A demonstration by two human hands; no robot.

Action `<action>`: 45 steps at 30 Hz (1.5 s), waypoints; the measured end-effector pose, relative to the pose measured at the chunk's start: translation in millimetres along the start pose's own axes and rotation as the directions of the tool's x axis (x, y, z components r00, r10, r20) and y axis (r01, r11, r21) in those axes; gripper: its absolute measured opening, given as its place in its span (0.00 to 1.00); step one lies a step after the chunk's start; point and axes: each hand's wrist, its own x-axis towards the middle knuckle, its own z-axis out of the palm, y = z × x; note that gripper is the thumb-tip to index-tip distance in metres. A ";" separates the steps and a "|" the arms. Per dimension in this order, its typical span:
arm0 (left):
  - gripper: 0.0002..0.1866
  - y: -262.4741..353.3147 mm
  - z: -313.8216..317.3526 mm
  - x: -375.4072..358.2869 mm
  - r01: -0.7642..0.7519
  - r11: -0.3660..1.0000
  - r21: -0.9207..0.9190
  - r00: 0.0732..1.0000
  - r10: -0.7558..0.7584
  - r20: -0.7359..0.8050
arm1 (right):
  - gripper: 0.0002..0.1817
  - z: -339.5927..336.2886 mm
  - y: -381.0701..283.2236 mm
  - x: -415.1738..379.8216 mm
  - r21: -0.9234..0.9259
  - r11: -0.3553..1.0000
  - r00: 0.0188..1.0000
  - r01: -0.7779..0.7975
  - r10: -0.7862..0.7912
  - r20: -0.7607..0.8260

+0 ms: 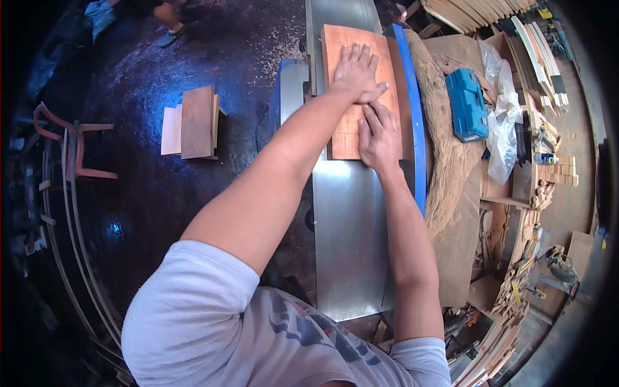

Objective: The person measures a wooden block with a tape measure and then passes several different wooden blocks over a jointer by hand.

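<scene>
Head view: a person leans over a long metal table.
Right hand: flat on the near part of the wood board, fingers straight, gripping nothing.
Left hand: flat farther up the board, fingers spread.
Board: lies on the metal table beside the blue fence.
Farther right: blue case.

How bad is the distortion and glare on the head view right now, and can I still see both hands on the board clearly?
Head view: strong fisheye, edges bent and dark at the corners; glare patches on the dark floor; the metal table has an even sheen. Left hand and right hand lie sharp and flat on the wooden board.
</scene>
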 end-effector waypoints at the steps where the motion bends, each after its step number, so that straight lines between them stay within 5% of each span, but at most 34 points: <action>1: 0.50 -2.1 1.6 5.5 -0.003 1.000 -0.001 1.000 0.003 -0.004 | 0.19 3.1 2.2 3.3 -0.008 1.000 1.000 0.001 -0.001 -0.006; 39: 0.50 -62.9 2.0 108.5 0.003 1.000 -0.023 0.999 -0.003 -0.036 | 0.20 42.8 44.4 103.6 -0.208 0.978 0.991 0.029 -0.001 0.133; 45: 0.45 -87.5 4.3 143.4 -0.047 0.998 -0.051 0.989 0.040 -0.140 | 0.20 54.4 55.7 141.3 -0.250 0.967 0.984 0.041 0.005 0.180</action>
